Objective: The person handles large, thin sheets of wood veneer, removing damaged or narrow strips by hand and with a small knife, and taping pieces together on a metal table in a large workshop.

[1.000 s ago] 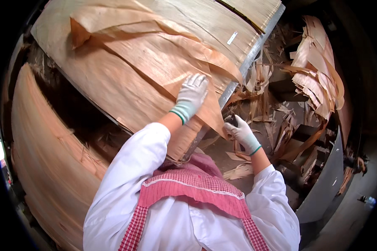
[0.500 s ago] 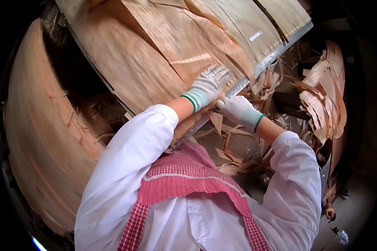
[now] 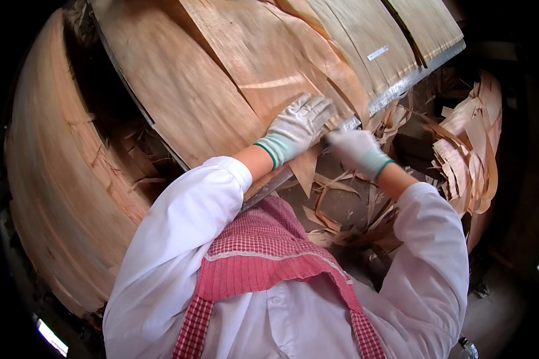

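Note:
A thin, pale-brown wood veneer sheet (image 3: 263, 72) lies across a work table with a metal front edge (image 3: 401, 87). My left hand (image 3: 296, 127), in a white glove with a green cuff, presses flat on the sheet's torn lower end near that edge. Just below the edge, my right hand (image 3: 356, 151), gloved the same way, is closed on the sheet's ragged end where it hangs over. The two hands nearly touch.
A large stack of veneer (image 3: 54, 197) curves along the left. Torn veneer scraps (image 3: 335, 209) litter the floor below the table, and more curled strips (image 3: 470, 161) pile up at the right. A further sheet (image 3: 425, 24) lies on the table's far right.
Both hands have come together at the table's front edge. The left hand slid down the sheet toward its torn end, and the right hand rose to grip it.

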A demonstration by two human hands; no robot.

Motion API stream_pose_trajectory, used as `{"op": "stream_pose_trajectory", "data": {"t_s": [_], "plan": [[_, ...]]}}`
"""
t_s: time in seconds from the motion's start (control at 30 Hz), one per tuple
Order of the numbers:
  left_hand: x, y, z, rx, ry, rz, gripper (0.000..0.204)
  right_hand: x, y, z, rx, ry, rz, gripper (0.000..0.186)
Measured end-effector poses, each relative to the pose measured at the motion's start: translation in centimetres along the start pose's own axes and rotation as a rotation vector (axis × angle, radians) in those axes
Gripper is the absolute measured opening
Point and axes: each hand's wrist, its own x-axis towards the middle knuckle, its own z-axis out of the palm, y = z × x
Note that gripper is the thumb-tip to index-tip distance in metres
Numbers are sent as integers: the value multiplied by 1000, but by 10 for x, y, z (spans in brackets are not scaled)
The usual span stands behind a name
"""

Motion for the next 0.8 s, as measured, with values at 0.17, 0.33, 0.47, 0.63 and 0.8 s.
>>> {"op": "stream_pose_trajectory", "data": {"t_s": [0.17,0.33,0.47,0.63,0.8], "plan": [[4,0,-6,-4,18,17,46,-54,53,38,486,543,397,16],[7,2,-3,-16,29,30,48,-30,-103,125,1435,536,576,31],[1,3,-6,-10,-24,3,50,-80,-122,172,882,526,708,31],[2,-4,-16,-250,22,-63,52,-64,-87,75,1369,914,947,36],[6,-37,-19,-5,121,-15,46,22,-117,31,1558,801,700,31]]}}
